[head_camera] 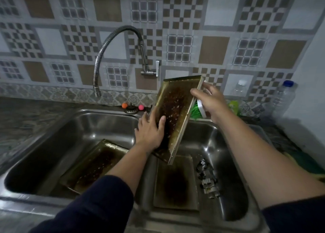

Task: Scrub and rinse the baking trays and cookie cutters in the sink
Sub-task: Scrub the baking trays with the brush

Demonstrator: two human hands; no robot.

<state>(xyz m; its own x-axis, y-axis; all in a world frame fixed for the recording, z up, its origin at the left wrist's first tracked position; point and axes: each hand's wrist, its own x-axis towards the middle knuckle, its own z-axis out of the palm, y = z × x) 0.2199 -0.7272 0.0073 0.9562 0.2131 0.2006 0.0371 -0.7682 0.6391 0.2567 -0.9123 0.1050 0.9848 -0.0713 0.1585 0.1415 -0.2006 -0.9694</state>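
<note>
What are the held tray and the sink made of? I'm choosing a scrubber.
Held tray: likely thin metal, yellowish rim, dark baked-on stains; coating unclear. Sink: looks like stainless steel, brushed grey with soft reflections.

My left hand point(149, 130) covers the lower left of the raised tray point(175, 109). That tray hides most of the green brush point(196, 110) and the near end of the tray point(175, 183) below it. Cookie cutters point(207, 178): shapes too small and dim to tell. The bottle point(283, 97) is blurred.
</note>
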